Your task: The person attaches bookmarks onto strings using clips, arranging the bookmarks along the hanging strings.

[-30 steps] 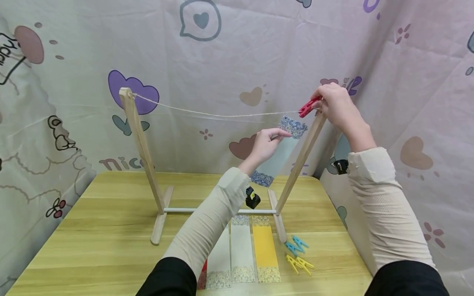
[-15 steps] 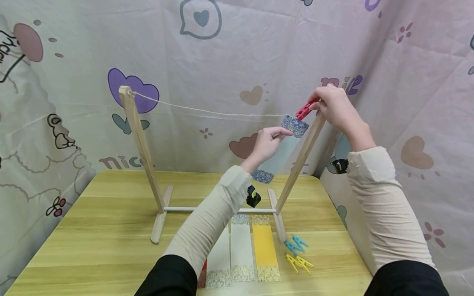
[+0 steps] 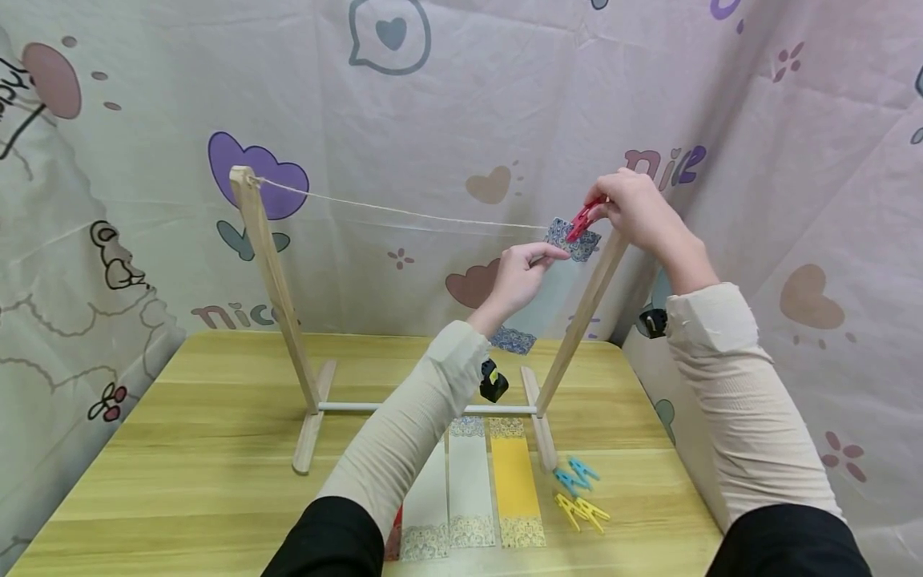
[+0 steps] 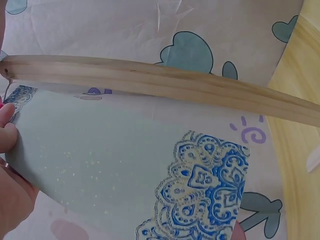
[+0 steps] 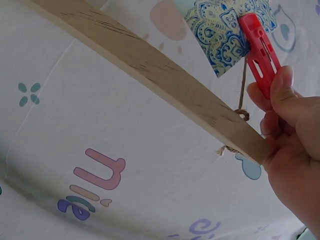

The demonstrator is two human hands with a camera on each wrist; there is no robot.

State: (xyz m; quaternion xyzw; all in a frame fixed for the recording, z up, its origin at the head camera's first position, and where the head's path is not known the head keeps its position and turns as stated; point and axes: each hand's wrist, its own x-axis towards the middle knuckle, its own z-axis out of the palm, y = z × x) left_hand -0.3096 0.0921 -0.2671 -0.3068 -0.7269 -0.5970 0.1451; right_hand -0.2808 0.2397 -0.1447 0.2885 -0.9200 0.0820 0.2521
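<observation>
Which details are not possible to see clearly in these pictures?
Head view: most of the red strip, behind the left sleeve.
Left wrist view: much of the left hand, cut off by the left edge.
Right wrist view: part of the cord, hidden by the patterned card and red clip.

2 cream slvs (image 3: 405, 429), blk oversleeves (image 3: 328, 545)

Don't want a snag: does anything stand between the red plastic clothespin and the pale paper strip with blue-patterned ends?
Nothing visible. The clothespin overlaps the strip at its upper end; the left hand pinches below, the pale wooden post stands beside.
</observation>
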